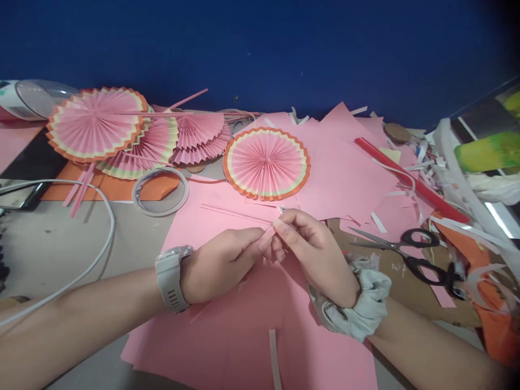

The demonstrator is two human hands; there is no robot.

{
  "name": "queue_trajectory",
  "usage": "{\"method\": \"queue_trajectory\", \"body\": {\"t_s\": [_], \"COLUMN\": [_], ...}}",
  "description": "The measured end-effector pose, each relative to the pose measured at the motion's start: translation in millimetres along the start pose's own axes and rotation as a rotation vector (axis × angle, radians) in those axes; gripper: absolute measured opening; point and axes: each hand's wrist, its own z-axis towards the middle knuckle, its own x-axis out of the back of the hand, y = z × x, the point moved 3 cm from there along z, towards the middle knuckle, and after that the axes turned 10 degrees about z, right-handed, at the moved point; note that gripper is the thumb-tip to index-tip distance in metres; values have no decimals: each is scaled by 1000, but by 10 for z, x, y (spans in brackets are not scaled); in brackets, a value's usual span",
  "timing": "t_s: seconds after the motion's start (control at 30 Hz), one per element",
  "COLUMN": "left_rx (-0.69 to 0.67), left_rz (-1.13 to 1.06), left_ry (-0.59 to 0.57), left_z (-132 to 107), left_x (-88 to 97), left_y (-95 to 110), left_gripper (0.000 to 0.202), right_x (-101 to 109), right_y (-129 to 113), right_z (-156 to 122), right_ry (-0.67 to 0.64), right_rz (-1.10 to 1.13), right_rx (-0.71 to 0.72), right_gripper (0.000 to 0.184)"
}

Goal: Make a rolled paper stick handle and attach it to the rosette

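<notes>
My left hand (221, 265), with a grey watch at the wrist, and my right hand (312, 249), with a grey scrunchie at the wrist, meet over a pink paper sheet (244, 330). Both pinch a small folded pink paper strip (268, 232) between fingertips. Thin pink strips (235, 212) lie just beyond the fingers. A round pleated pink fan with an orange and cream rim (266, 162) lies behind the hands.
More pleated fans (97, 122) are stacked at the back left. A tape ring (160, 190) and a white cable (101, 238) lie left. Black-handled scissors (410, 252) rest on cardboard to the right, near a red strip (410, 181) and paper scraps.
</notes>
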Motion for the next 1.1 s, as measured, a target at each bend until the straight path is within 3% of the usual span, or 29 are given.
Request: {"method": "queue_trajectory", "body": {"t_s": [0.2, 0.37, 0.57, 0.77, 1.1], "left_rx": [48, -18, -31, -75, -101], "left_rz": [-64, -148, -70, -52, -46], "left_ry": [-12, 10, -15, -62, -82], "left_z": [-5, -12, -33, -45, -37], "left_x": [1, -9, -1, -3, 2], "left_y": [-28, -42, -46, -11, -5], "left_gripper": [34, 33, 34, 34, 34], "right_x": [-4, -14, -43, -55, -38], "right_y": [0, -12, -42, -73, -48], "right_z": [-14, -31, -78, -106, -124], "right_ry": [-1, -63, -165, -267, -268], "right_rz": [-52, -138, -416, -344, -349], "right_rx": [20, 69, 89, 126, 127], "right_gripper": [19, 21, 22, 25, 25]}}
